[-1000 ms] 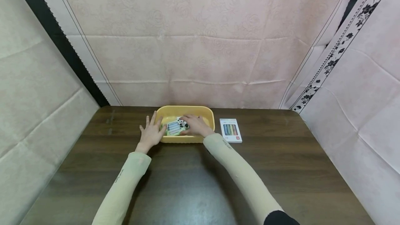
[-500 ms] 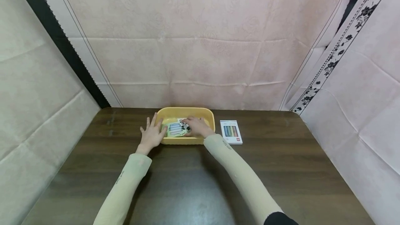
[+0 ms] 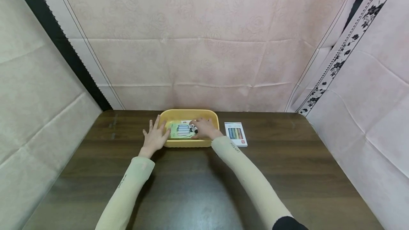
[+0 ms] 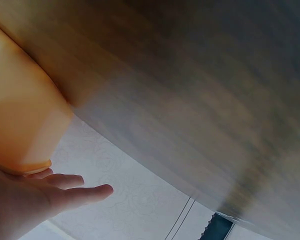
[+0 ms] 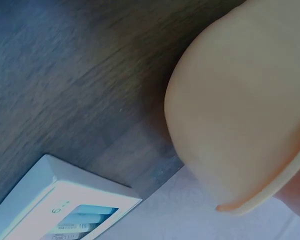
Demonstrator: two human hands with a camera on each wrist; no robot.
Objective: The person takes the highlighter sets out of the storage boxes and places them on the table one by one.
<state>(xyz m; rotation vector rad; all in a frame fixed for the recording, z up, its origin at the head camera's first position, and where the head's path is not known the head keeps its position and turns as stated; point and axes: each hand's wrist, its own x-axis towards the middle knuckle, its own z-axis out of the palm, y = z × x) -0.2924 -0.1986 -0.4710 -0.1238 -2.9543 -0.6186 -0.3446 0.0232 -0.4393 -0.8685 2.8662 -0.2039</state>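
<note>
A yellow plastic basket (image 3: 188, 143) stands near the table's far edge. Inside it lies a flat light-green packet (image 3: 179, 131), printed with pale stick shapes and a black-and-white panda. My right hand (image 3: 205, 129) reaches over the basket's right side, thumb and fingers around the packet's right end. At the left rim, my left hand (image 3: 154, 139) rests with its fingers spread. The left wrist view shows those fingers (image 4: 85, 192) stretched out beside the basket wall (image 4: 25, 105). In the right wrist view the basket wall (image 5: 240, 100) hides most of my right hand.
Right of the basket, a white box (image 3: 235, 134) with a window of coloured pens lies on the dark wooden table (image 3: 191, 184). Another white item (image 3: 185, 121) shows partly behind the packet. Pale cloth (image 3: 198, 63) hangs behind the table.
My right hand has shifted slightly right inside the basket. The green packet, tilted before, now lies straighter and shows more of its face. My left hand has kept its place.
</note>
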